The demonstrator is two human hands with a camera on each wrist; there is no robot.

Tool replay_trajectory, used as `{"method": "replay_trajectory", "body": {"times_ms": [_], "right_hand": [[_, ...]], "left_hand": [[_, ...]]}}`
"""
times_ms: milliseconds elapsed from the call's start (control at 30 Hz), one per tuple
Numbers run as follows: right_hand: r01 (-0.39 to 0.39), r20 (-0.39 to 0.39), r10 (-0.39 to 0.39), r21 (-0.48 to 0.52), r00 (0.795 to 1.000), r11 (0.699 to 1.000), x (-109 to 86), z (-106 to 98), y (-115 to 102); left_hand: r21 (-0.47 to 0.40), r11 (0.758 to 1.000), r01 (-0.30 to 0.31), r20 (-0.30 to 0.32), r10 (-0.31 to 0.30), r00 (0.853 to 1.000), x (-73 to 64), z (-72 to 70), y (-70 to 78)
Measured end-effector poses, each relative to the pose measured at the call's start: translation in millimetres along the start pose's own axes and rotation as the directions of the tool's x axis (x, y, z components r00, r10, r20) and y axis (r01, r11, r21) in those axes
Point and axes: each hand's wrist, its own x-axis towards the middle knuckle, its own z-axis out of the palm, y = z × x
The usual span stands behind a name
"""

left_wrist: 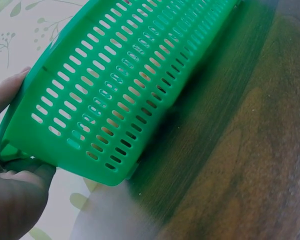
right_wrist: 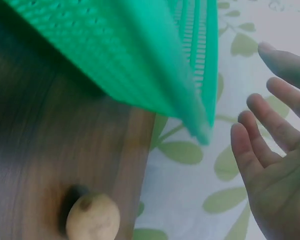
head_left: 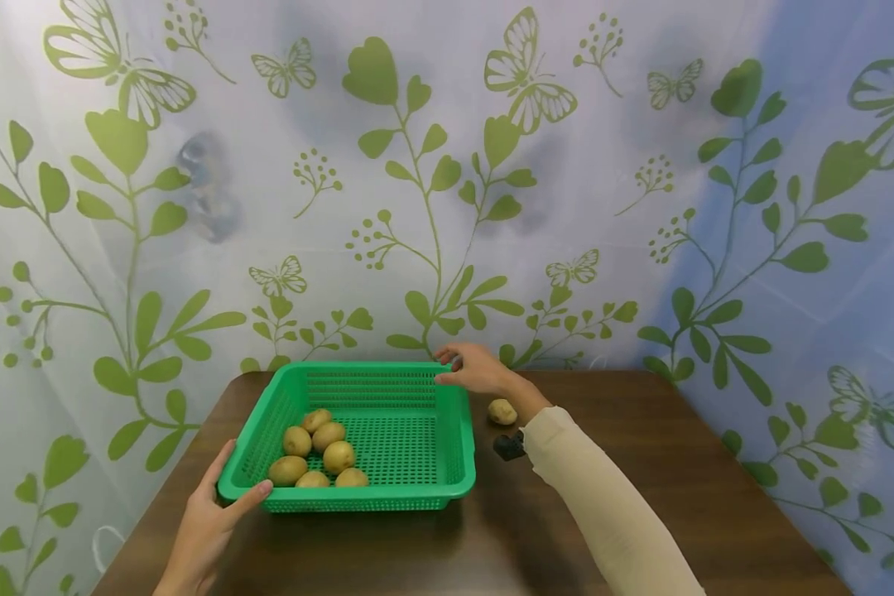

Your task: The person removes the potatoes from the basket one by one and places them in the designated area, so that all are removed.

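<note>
A green plastic basket with slotted walls holds several potatoes, gathered toward its left side. My left hand grips the basket's front left corner, its thumb over the rim; in the left wrist view the fingers curl beneath the rim. Over by the back right corner is my right hand, fingers loosely bent and spread. The right wrist view has that hand apart from the basket's rim, with nothing in its grasp.
A single potato lies on the brown wooden table, right of the basket. Beside the right sleeve shows a small black object. Behind the table hangs a pale curtain printed with green leaves and butterflies.
</note>
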Motion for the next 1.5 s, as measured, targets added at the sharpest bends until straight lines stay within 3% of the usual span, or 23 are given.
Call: {"method": "replay_trajectory", "body": {"times_ms": [333, 1133, 1500], "right_hand": [[0.034, 0.125, -0.031, -0.022, 0.992, 0.999, 17.2, 13.8, -20.6], [0.122, 0.268, -0.085, -0.127, 0.96, 0.984, 45.6, 60.6, -59.2], [0.119, 0.325, -0.086, -0.086, 0.942, 0.989, 55.4, 91.4, -70.6]], "left_hand": [[0.002, 1.0, -0.013, 0.003, 0.013, 1.0, 0.9, 1.7, 0.0], [0.068, 0.998, 0.001, 0.009, -0.001, 1.0, 0.4, -4.3, 2.3], [0.043, 0.999, 0.01, 0.004, -0.01, 1.0, 1.4, -2.7, 2.3]]}}
